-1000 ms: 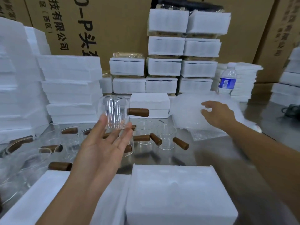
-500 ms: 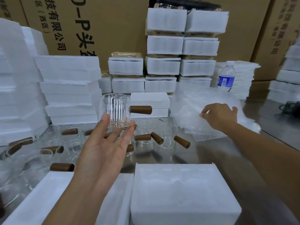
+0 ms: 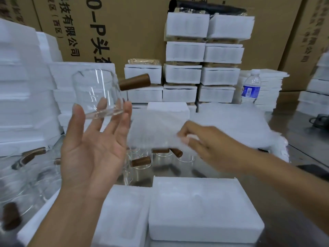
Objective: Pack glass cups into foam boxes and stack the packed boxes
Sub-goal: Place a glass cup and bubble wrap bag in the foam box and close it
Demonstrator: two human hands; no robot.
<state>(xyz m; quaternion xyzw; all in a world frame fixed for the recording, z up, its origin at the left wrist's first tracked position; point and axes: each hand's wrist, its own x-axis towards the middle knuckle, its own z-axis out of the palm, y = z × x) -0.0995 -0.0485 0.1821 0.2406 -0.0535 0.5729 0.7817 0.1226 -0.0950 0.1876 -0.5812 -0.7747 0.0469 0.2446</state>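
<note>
A closed white foam box [image 3: 204, 207] sits on the steel worktop [image 3: 302, 154] right in front of the person, and everything else is placed from it. Above and to the left of the box, the left hand [image 3: 94, 150] is raised palm up with its fingers spread and straight. A glass cup [image 3: 96, 93] stands on the fingertips, its brown wooden handle [image 3: 134, 84] sticking out towards the right. Just above the box's far edge, the right hand [image 3: 204, 145] pinches the edge of a thin white foam sheet [image 3: 154, 129] between thumb and fingers, and the sheet stretches left towards the cup. Touching the box's left side lies an open foam tray [image 3: 124, 211]. Beyond the box, under the sheet, more cups [image 3: 142, 162] stand on the worktop. Farther back rise stacked packed boxes [image 3: 203, 73], with a water bottle [image 3: 250, 88] to their right.
</note>
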